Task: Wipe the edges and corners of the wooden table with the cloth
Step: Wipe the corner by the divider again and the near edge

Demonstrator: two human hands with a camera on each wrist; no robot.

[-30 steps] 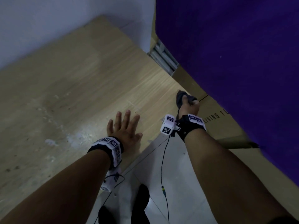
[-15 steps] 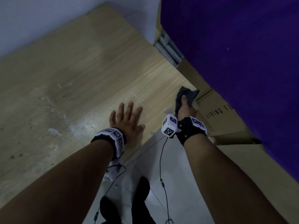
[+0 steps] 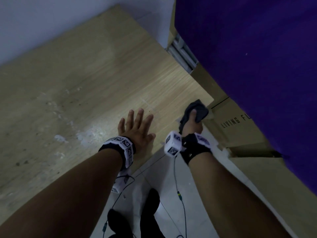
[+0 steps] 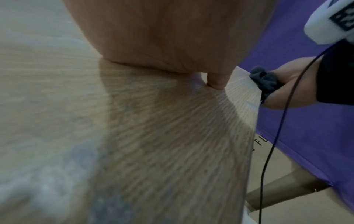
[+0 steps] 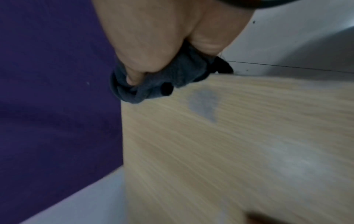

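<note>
The light wooden table [image 3: 82, 93] fills the left of the head view, with pale smears near its front edge. My left hand [image 3: 137, 127] lies flat on the tabletop by the near edge, fingers straight and spread. My right hand [image 3: 193, 120] grips a bunched dark grey cloth [image 3: 199, 109] against the table's near right corner. In the right wrist view the cloth [image 5: 153, 84] is wrapped over that corner, with my fingers curled into it. From the left wrist view the cloth [image 4: 265, 82] shows at the table's edge.
A purple cloth-covered surface [image 3: 248, 66] stands close on the right. A cardboard box [image 3: 231, 127] with printed letters sits just beyond the corner. White wall lies behind the table; white tiled floor [image 3: 154, 177] with trailing cables lies below.
My right hand has slid the cloth forward along the table's right edge to the corner. The left hand stays flat on the tabletop.
</note>
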